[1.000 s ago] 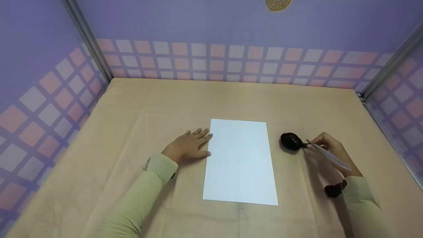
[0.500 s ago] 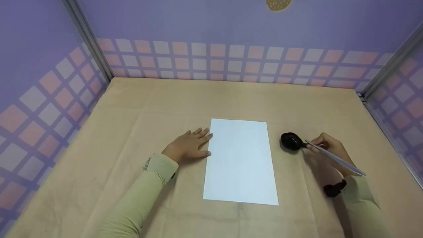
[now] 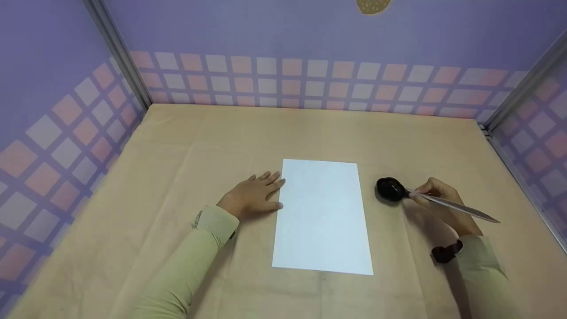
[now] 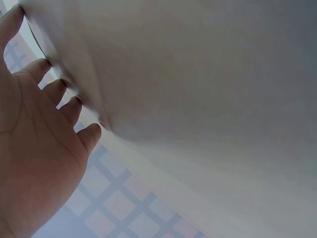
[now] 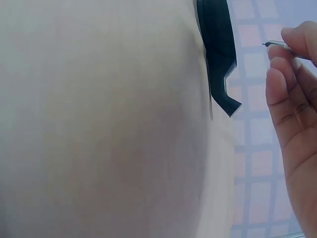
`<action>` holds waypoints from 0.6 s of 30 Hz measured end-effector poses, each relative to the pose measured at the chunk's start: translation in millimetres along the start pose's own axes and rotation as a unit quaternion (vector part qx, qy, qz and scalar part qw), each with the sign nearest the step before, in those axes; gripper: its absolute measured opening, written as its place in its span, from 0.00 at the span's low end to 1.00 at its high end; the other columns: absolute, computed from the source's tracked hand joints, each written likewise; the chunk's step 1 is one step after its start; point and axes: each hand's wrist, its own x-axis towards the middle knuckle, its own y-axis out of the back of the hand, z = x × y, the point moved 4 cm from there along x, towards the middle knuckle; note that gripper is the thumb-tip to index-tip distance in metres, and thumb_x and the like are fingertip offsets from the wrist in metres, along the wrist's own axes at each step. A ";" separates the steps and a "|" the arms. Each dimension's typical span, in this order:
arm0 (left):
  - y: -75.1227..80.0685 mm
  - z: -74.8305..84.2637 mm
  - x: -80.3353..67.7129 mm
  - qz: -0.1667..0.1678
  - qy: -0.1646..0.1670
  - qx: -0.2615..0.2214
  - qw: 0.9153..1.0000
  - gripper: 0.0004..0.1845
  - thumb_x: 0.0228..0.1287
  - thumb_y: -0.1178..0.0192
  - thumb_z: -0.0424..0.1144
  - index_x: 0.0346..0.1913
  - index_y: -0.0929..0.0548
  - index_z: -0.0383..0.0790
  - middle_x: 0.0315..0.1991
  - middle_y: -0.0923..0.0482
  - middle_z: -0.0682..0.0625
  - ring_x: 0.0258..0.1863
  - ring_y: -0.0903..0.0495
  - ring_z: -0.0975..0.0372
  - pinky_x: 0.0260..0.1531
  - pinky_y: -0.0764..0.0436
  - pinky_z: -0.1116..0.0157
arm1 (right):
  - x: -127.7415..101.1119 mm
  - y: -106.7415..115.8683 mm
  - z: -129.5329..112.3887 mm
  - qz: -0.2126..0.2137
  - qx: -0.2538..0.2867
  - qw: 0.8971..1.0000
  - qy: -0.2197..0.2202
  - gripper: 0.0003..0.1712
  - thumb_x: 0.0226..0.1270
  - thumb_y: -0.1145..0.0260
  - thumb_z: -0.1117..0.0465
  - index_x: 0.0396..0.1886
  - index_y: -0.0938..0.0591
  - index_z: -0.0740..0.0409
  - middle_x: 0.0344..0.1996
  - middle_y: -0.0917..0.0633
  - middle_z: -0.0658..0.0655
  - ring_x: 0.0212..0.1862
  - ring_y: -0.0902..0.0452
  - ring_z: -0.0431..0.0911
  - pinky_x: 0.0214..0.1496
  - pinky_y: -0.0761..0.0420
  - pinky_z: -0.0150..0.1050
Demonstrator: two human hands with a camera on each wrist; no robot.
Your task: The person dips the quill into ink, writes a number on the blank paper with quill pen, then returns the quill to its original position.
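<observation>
- Purple walls [image 3: 283,40] with a band of pink and white squares close in three sides; tan cloth-covered table [image 3: 186,133] below, creased in faint fold lines.
- White paper sheet [image 3: 322,216] lies flat, long side running away from me, near the middle of the table. Nothing written on it that I can see.
- My left hand [image 3: 253,198] rests palm down on the cloth, fingers straight and slightly spread, tips touching the sheet's left edge. Holds nothing. My guess: it sits there to steady the paper against sliding.
- Left wrist view agrees: fingers [image 4: 74,106] extended flat, no curl.
- Small black ink pot [image 3: 390,189] stands on the cloth just right of the sheet, apart from its edge; likely kept off the paper to spare it drips, and on the side of the writing hand.
- My right hand [image 3: 436,195] pinches a slim grey quill pen [image 3: 452,207] near its front end, thumb and fingers curled round the shaft. Tip points at the pot's right side; whether it touches the ink I cannot tell. Long tail slants out to the right, past my wrist.
- Right wrist view: fingertips [image 5: 277,74] closed on a thin metal point [image 5: 275,45]; black pot edge [image 5: 218,59] just left of it.
- Dark band [image 3: 445,253] on the right wrist; pale green sleeves [image 3: 186,266] on both arms.
</observation>
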 end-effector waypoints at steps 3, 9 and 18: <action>0.7 0.5 -0.5 0.001 0.000 -0.001 1.000 0.41 0.68 0.58 0.66 0.77 0.53 0.52 0.78 0.62 0.53 0.78 0.59 0.55 0.75 0.53 0.48 | 1.1 -2.6 -8.0 0.001 0.021 1.000 -0.009 0.04 0.60 0.37 0.79 0.33 0.25 0.76 0.30 0.15 0.50 0.32 0.20 0.36 0.33 0.20 0.25; 0.8 0.6 -0.4 0.001 0.003 -0.001 1.000 0.40 0.68 0.58 0.66 0.77 0.53 0.53 0.79 0.62 0.53 0.78 0.59 0.56 0.75 0.54 0.49 | 0.9 -6.3 -20.4 0.002 0.038 0.999 -0.037 0.05 0.60 0.37 0.78 0.35 0.23 0.77 0.29 0.15 0.53 0.32 0.18 0.41 0.33 0.19 0.28; 1.6 1.5 -1.3 0.003 0.003 0.003 1.000 0.40 0.68 0.58 0.66 0.77 0.52 0.52 0.78 0.61 0.53 0.78 0.59 0.55 0.75 0.53 0.49 | 2.7 -2.4 -7.2 -0.021 0.068 0.997 -0.030 0.05 0.63 0.39 0.77 0.37 0.24 0.78 0.34 0.13 0.53 0.35 0.17 0.43 0.35 0.19 0.28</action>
